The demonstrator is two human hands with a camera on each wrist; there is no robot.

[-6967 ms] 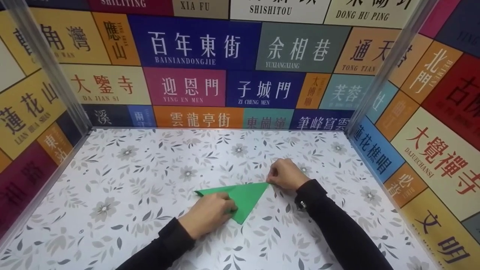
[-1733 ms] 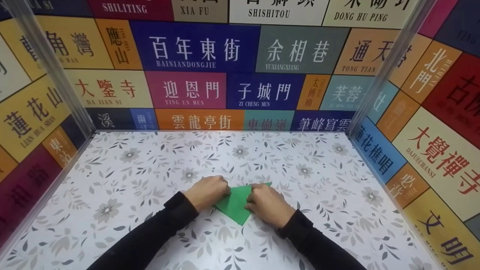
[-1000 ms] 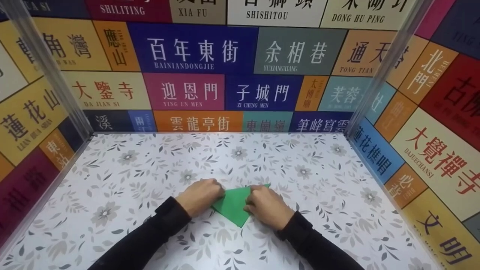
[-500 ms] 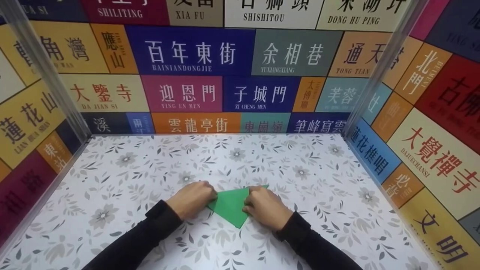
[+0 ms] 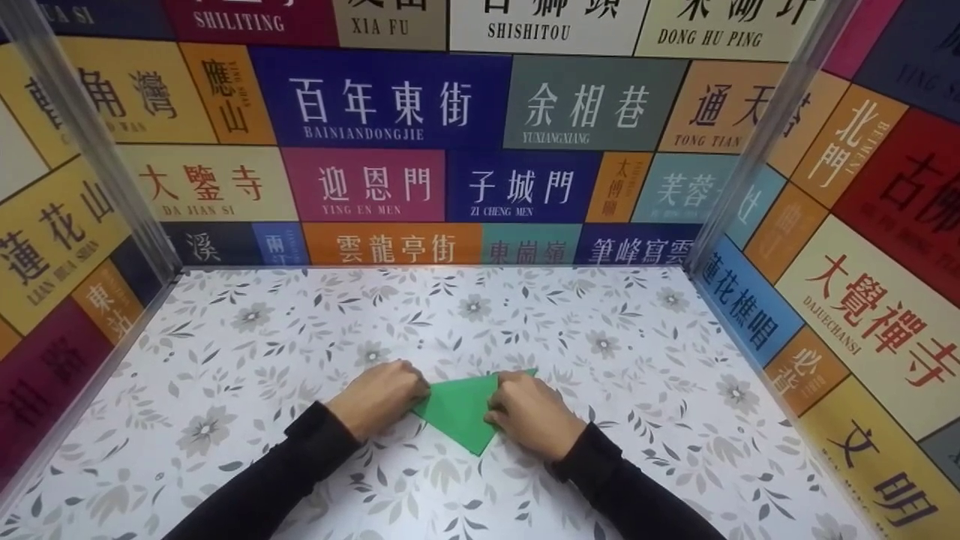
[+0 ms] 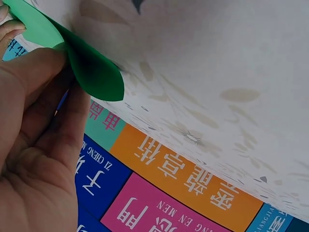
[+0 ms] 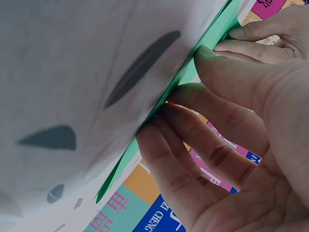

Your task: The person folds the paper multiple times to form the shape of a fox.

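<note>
A folded sheet of green paper lies on the table, one corner pointing toward me. My left hand pinches it at its left end. Seen from the left wrist, a loose flap of the paper curls beside the left hand's thumb and fingers. On the other side my right hand holds the paper down with curled fingers, and a thin green tip sticks out beyond it. In the right wrist view the thumb and fingertips meet the paper along its edge. Both hands cover parts of the sheet.
The table has a white cover printed with grey flowers and leaves. A back wall of colourful sign panels stands behind it, with similar walls on the left and right. Clear strips run up the corners.
Seven seconds ago the right hand was at the paper's right tip; it has come inward onto the sheet. The left hand has lately slid left, baring more green, and is now almost still.
</note>
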